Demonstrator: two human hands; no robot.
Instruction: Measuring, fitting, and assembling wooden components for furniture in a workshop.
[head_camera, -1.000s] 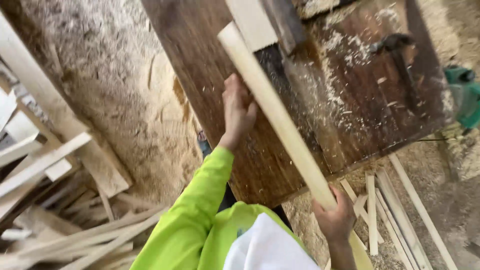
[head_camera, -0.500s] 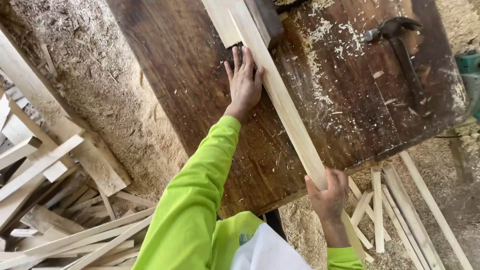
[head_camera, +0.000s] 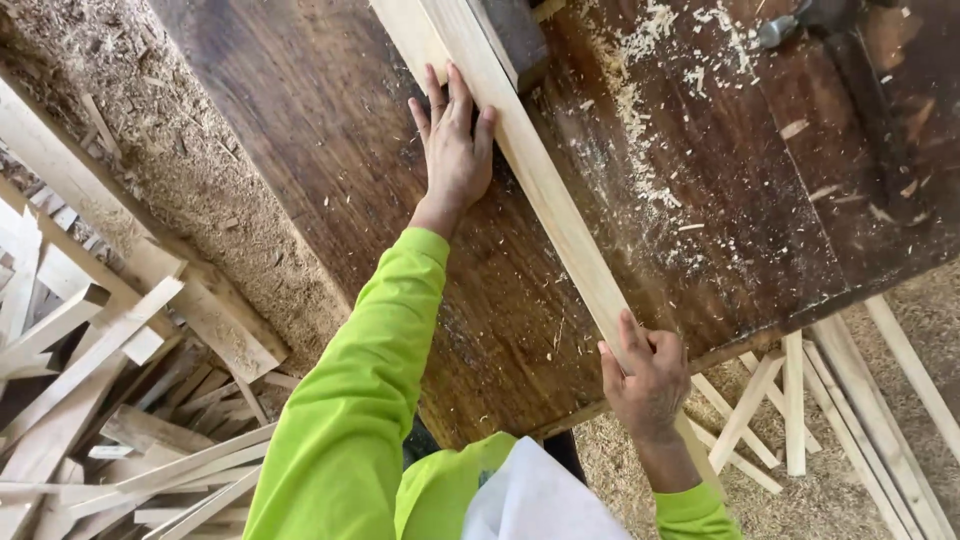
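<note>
Fingers (head_camera: 455, 110) against wooden strip (head_camera: 540, 180) edge

There was one dark wooden table (head_camera: 330, 130), one long pale strip (head_camera: 540, 180) lying on it, and two hands. About seven thin strips (head_camera: 795, 400) lay on the sawdust at right; the scrap pile (head_camera: 90, 400) at left was too tangled to count.

Woodworking shop: sawdust (head_camera: 190, 190), scrap slats (head_camera: 90, 400), workbench (head_camera: 330, 130).
</note>
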